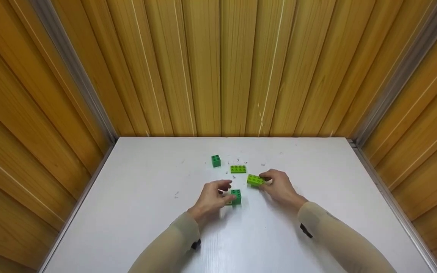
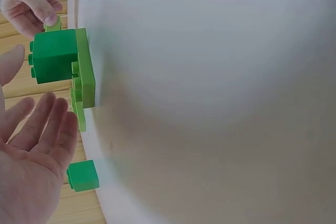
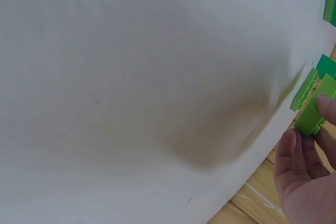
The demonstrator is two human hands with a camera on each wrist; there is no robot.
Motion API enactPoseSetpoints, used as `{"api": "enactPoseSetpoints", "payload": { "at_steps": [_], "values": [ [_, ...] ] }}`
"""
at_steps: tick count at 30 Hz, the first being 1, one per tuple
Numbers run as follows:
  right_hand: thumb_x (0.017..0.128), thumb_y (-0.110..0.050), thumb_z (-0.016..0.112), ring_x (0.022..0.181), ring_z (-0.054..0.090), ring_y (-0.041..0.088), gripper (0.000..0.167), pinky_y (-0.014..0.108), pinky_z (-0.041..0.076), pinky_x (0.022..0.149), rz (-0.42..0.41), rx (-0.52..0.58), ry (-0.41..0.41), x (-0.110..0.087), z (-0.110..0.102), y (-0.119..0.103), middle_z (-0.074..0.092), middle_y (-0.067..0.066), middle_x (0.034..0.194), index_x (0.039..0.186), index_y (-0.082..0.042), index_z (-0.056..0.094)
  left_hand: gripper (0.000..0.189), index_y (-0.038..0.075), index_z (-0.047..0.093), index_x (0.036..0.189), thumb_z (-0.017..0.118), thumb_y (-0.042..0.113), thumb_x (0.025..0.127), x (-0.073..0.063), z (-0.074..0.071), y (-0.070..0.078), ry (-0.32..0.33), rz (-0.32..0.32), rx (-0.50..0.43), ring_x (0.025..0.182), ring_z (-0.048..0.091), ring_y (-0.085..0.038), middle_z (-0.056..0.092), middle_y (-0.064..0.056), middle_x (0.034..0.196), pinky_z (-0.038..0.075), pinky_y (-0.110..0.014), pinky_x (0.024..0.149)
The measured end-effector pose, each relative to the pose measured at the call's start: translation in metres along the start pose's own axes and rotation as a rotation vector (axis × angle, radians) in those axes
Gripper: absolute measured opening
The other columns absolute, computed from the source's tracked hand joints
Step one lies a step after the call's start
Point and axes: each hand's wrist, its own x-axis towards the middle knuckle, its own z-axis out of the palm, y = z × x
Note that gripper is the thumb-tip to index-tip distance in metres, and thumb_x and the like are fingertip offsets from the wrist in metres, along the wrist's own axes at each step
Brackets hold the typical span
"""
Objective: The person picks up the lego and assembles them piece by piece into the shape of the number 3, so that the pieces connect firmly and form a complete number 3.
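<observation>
- Wood-grain walls (image 1: 211,68) rise behind and on both sides.
- The white tabletop (image 1: 146,227) carries all the bricks.
- Grey metal posts (image 1: 74,64) run up the corners.
- Beige sleeves, left (image 1: 169,242) and right (image 1: 343,242), cover the forearms.
- The left hand (image 1: 211,197) has thumb and fingers apart, nothing gripped, close beside the stack; whether the thumb touches it I cannot tell.
- The right hand (image 1: 281,185) pinches a brick between thumb and fingers.
- The stack, nearest the person, is a dark green block (image 1: 236,197) upright on a light green base brick (image 2: 88,77).
- The held light green brick (image 1: 255,179) is off the tabletop, tilted, right of the stack and farther out.
- A loose light green brick (image 1: 238,169) lies flat beyond the stack.
- A lone dark green block (image 1: 216,160) stands farthest left.
- Dark marks (image 1: 237,160) on the tabletop are too small to read.
</observation>
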Motion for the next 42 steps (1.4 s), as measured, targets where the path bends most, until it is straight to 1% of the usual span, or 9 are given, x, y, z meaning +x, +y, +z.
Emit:
{"api": "enactPoseSetpoints", "payload": {
  "at_steps": [5,7,13,21,27,31,38,40,42],
  "values": [
    [0.099,-0.006,0.08,0.125,0.073,0.032,0.039,0.049,0.065,0.101,-0.056,0.001,0.018,-0.002,0.002,-0.005,0.079,0.012,0.129,0.138,-0.003,0.078,0.061,0.006,0.067,0.154,0.086,0.025,0.1,0.002,-0.001,-0.001,0.007,0.043,0.035,0.13,0.071,-0.028,0.075,-0.015,0.145,0.059,-0.052,0.117],
    [0.099,-0.004,0.079,0.124,0.075,0.033,0.038,0.048,0.067,0.098,-0.078,0.006,0.02,-0.003,0.002,-0.008,0.079,0.013,0.129,0.136,-0.002,0.078,0.061,0.005,0.067,0.154,0.086,0.025,0.1,0.002,-0.001,-0.001,0.01,0.06,0.042,0.13,0.072,-0.029,0.075,-0.015,0.146,0.059,-0.052,0.116],
    [0.099,-0.007,0.082,0.121,0.077,0.034,0.035,0.047,0.067,0.098,-0.125,0.032,0.005,-0.004,0.003,-0.019,0.08,0.013,0.129,0.134,-0.004,0.08,0.061,0.007,0.066,0.155,0.086,0.025,0.1,0.001,-0.002,0.0,0.013,0.048,0.036,0.131,0.071,-0.029,0.074,-0.014,0.149,0.059,-0.051,0.116],
    [0.097,-0.008,0.085,0.116,0.079,0.034,0.033,0.043,0.069,0.091,-0.23,0.041,-0.004,-0.007,0.005,-0.03,0.081,0.013,0.123,0.13,-0.003,0.081,0.062,0.008,0.066,0.156,0.086,0.026,0.1,0.0,-0.004,0.005,0.024,0.034,0.02,0.133,0.07,-0.03,0.072,-0.013,0.152,0.057,-0.055,0.119],
    [0.097,-0.005,0.085,0.116,0.078,0.033,0.036,0.045,0.07,0.091,-0.273,0.066,-0.044,-0.008,0.007,-0.039,0.08,0.013,0.123,0.132,-0.001,0.08,0.064,0.009,0.064,0.157,0.086,0.029,0.1,0.0,-0.006,0.006,0.037,0.056,0.051,0.132,0.07,-0.029,0.072,-0.011,0.152,0.058,-0.055,0.119],
    [0.096,-0.005,0.086,0.115,0.078,0.032,0.034,0.047,0.07,0.091,-0.289,0.068,-0.055,-0.009,0.009,-0.044,0.081,0.012,0.122,0.13,-0.003,0.081,0.066,0.006,0.062,0.158,0.086,0.029,0.101,0.001,-0.006,0.006,0.044,0.088,0.068,0.132,0.071,-0.03,0.072,-0.012,0.15,0.059,-0.056,0.118],
    [0.096,-0.005,0.086,0.113,0.079,0.031,0.032,0.034,0.069,0.085,-0.328,0.076,-0.068,-0.011,0.015,-0.051,0.08,0.011,0.12,0.128,-0.004,0.083,0.067,0.005,0.06,0.16,0.085,0.027,0.102,0.0,-0.007,0.008,0.064,0.116,0.074,0.132,0.073,-0.032,0.072,-0.014,0.149,0.062,-0.053,0.113],
    [0.096,-0.005,0.085,0.113,0.078,0.03,0.032,0.036,0.069,0.086,-0.33,0.077,-0.076,-0.012,0.016,-0.052,0.08,0.011,0.12,0.128,-0.006,0.083,0.067,0.005,0.06,0.16,0.085,0.027,0.102,0.0,-0.007,0.008,0.066,0.117,0.077,0.131,0.073,-0.031,0.072,-0.013,0.149,0.062,-0.052,0.113],
    [0.096,-0.005,0.085,0.114,0.078,0.031,0.033,0.043,0.07,0.089,-0.331,0.079,-0.082,-0.012,0.017,-0.054,0.08,0.011,0.12,0.129,-0.006,0.083,0.064,0.007,0.062,0.158,0.086,0.027,0.102,0.0,-0.007,0.008,0.066,0.111,0.08,0.13,0.073,-0.03,0.073,-0.012,0.149,0.062,-0.05,0.113]
  ]
}}
